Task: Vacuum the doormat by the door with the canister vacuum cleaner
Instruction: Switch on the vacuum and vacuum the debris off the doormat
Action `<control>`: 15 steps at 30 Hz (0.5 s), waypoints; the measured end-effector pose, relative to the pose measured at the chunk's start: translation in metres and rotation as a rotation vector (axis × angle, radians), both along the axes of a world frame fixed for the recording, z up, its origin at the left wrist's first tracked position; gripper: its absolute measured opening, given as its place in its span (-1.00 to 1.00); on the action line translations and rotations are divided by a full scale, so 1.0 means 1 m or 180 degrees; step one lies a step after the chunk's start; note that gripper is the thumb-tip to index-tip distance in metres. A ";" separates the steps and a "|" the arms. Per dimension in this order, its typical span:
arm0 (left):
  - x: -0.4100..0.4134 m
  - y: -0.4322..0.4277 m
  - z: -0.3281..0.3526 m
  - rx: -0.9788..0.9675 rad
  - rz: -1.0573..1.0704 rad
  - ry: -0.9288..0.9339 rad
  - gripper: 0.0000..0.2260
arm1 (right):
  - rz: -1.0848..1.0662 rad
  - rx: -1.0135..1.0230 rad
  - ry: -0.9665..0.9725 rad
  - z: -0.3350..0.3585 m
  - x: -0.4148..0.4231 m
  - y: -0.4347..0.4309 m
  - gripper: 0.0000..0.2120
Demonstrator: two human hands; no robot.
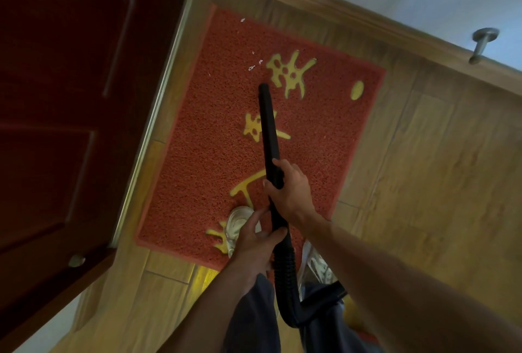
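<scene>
By the door: red looped-pile doormat point(214, 155) with yellow characters lies flat.
Right hand point(291, 191): grips the black plastic vacuum wand point(268, 126) mid-length.
Left hand point(254, 242): holds it lower, near the black ribbed hose point(285, 270).
Progress: white scraps point(251, 67) lie just beyond the wand's tip, so the job looks unfinished.

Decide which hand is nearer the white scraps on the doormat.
Right. The right hand grips the black wand midway, closer to the white scraps beyond its tip; the left hand holds the wand lower, by the hose, farther back.
</scene>
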State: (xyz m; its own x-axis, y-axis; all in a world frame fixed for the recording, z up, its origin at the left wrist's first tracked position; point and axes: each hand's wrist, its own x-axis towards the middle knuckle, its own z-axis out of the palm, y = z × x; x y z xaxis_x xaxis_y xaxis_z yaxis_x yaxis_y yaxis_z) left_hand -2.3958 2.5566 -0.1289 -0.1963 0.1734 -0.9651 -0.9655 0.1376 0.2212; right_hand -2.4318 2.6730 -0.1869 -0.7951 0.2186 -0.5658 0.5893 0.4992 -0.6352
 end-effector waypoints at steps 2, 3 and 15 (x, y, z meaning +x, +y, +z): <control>-0.004 0.001 -0.001 0.0000 0.0040 0.0010 -0.51 | -0.0051 0.0036 0.0117 0.001 -0.003 -0.002 -0.54; -0.006 0.001 -0.001 -0.0012 0.0059 0.0039 -0.51 | -0.0085 0.0054 0.0202 0.001 -0.006 -0.003 -0.55; -0.035 -0.002 -0.013 -0.0046 0.0281 0.0138 -0.53 | 0.0156 0.0269 0.0073 -0.012 -0.042 -0.018 -0.50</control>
State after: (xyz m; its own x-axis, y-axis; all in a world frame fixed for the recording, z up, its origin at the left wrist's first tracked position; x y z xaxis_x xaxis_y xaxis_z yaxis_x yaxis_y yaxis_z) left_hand -2.4303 2.5548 -0.1417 -0.2519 0.1396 -0.9576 -0.9636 0.0558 0.2616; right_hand -2.4742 2.6553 -0.1990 -0.8185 0.2254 -0.5285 0.5487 0.5795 -0.6027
